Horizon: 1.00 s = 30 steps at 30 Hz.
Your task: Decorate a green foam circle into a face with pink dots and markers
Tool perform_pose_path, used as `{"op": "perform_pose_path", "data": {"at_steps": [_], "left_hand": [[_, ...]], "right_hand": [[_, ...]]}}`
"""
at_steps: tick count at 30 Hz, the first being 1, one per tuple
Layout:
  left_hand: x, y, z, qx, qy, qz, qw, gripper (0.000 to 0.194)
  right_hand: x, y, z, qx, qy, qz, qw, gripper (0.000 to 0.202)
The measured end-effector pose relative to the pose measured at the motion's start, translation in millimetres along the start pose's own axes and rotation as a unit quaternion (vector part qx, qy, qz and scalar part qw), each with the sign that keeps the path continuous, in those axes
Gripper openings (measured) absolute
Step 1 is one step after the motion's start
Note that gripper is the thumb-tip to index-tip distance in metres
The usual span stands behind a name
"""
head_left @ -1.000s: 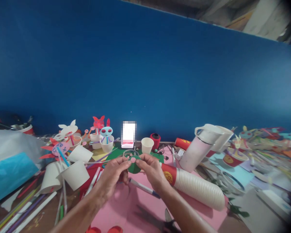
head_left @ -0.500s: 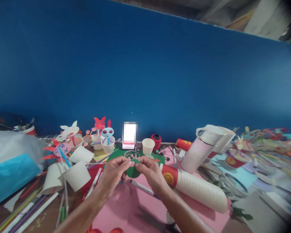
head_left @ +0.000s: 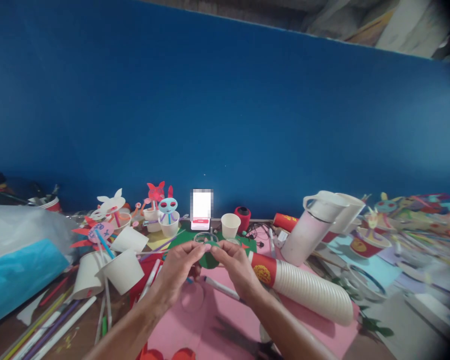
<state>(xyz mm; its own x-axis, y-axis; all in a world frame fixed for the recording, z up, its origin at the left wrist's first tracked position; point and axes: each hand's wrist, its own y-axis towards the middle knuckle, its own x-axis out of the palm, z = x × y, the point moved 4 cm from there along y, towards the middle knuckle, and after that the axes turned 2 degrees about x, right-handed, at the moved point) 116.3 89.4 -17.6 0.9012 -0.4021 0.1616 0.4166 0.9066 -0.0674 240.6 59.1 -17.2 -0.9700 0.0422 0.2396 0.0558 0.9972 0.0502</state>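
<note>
My left hand point(head_left: 180, 265) and my right hand point(head_left: 235, 265) meet over the pink sheet point(head_left: 210, 330), pinching a rounded piece of green paper point(head_left: 209, 260) by its upper edge. Thumbs and fingertips almost touch there. Whether a small pink piece also sits between the fingers cannot be made out. Just below the right hand lies a white marker point(head_left: 221, 289) on the sheet. A clear ring point(head_left: 192, 298) rests beside the left hand. Behind the fingers, partly covered, is a clear tape roll point(head_left: 206, 237).
A long stack of paper cups point(head_left: 311, 287) lies right of my hands, with a white jug point(head_left: 315, 227) behind it. At left are tipped white cups point(head_left: 122, 272) and several straws. Paper-animal cups point(head_left: 168, 224), a lit phone point(head_left: 201, 210) and a red speaker point(head_left: 242, 219) stand along the blue wall.
My fingers have drawn closer together on the green paper's top edge, and the pink bit seen there before is now mostly hidden. The view has shifted slightly.
</note>
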Motion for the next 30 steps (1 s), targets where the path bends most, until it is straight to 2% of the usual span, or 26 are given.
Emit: {"op": "perform_pose_path", "data": {"at_steps": [5, 9, 14, 23, 26, 30], "left_hand": [[-10.5, 4.2, 1.1, 0.022, 0.024, 0.041, 0.999, 0.025], [-11.1, 2.0, 4.0, 0.007, 0.023, 0.042, 0.999, 0.025], [-4.3, -2.2, 7.2, -0.014, 0.004, 0.007, 1.000, 0.030], [-8.0, -0.3, 3.9, 0.043, 0.100, 0.049, 0.993, 0.028], [-6.4, -2.7, 5.0, 0.028, 0.090, 0.029, 0.995, 0.025], [-1.7, -7.9, 9.3, 0.009, 0.037, -0.030, 0.999, 0.023]], "right_hand": [[-8.2, 0.2, 2.3, -0.016, -0.031, 0.028, 0.999, 0.043], [-6.8, 0.7, -1.0, -0.022, -0.056, 0.016, 0.998, 0.036], [-6.2, 3.4, 0.0, -0.031, -0.048, 0.038, 0.998, 0.030], [-1.2, 1.0, 5.2, -0.027, -0.035, 0.028, 0.999, 0.025], [-1.5, 0.4, 3.2, -0.019, -0.032, 0.020, 0.999, 0.021], [-3.0, 0.9, 5.1, -0.020, -0.036, 0.011, 0.999, 0.016]]}}
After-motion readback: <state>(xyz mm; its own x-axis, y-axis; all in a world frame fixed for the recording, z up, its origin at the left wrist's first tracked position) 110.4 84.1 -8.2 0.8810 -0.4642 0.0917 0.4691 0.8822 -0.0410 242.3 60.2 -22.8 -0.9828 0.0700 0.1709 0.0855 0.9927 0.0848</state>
